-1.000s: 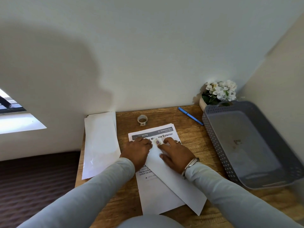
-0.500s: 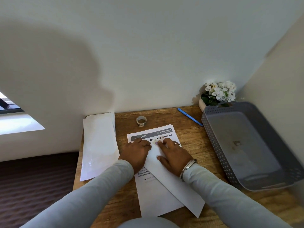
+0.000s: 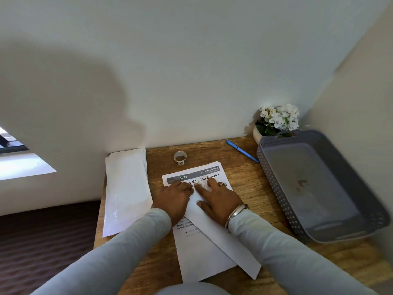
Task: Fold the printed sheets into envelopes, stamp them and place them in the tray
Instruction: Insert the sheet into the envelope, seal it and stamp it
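Wooden tabletop [image 3: 244,188] against a white wall: a pile of paper [image 3: 126,192] lies at the left. Centre, the printed sheet [image 3: 200,252] shows one diagonal fold. The left hand [image 3: 174,196] bears down with bent fingers, grip unclear, while the right hand [image 3: 217,201] presses flat. Early going, I judge: stamping remains, and no envelope shows in the tray [image 3: 276,188].

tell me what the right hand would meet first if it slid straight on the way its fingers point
Probably the tape roll, after crossing the printed sheet's header. The right hand's fingers point away and slightly left, passing close by the left hand's fingertips, which it might brush.
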Motion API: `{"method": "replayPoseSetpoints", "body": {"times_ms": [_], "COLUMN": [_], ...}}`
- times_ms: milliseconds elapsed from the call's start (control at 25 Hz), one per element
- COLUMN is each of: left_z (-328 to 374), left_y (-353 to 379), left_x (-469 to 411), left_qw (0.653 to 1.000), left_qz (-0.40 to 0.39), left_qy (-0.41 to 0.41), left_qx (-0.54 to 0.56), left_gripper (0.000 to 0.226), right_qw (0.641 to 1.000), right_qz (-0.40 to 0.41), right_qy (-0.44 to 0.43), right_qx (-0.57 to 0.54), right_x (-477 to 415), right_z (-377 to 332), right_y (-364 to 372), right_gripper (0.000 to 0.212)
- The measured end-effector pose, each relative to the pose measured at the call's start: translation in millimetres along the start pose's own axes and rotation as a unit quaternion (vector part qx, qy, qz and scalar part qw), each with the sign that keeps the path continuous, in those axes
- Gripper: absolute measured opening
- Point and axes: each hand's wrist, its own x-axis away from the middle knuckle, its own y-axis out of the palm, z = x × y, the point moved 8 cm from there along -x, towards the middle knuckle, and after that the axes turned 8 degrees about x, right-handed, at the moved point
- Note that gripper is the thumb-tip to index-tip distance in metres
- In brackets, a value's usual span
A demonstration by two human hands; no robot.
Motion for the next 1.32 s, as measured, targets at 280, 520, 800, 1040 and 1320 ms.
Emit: {"method": "replayPoseSetpoints", "body": {"times_ms": [280, 520, 800, 1040, 1320], "left_z": [-1.9, 0.1, 2.7, -5.1, -19.8], "left_y": [5.5, 4.4, 1.9, 2.2, 9.0], "left_x": [-2.0, 3.2, 8.4, 1.2, -9.1], "left_qw": [1.000, 1.000, 0.999, 0.976, 0.912], "left_qz": [-0.012, -0.009, -0.023, -0.015, -0.018], "left_qy": [0.004, 0.000, -0.035, -0.162, -0.218], "left_qx": [-0.006, 0.004, 0.025, 0.147, 0.347], "left_gripper": [0.051, 0.051, 0.068, 0.089, 0.023], "right_qw": [0.998, 0.999, 0.996, 0.982, 0.936], "right_qz": [0.014, 0.014, 0.034, 0.002, 0.000], "right_qy": [-0.014, 0.022, 0.002, 0.057, 0.133], "right_qx": [-0.059, -0.030, -0.076, -0.179, -0.326], "right_x": [3.1, 1.5, 10.7, 10.7, 9.2], "right_z": [12.1, 6.8, 10.4, 16.3, 31.1], "right_y": [-0.7, -1.0, 0.3, 3.4, 4.7], "right_gripper": [0.058, 0.064, 0.052, 0.062, 0.063]}}
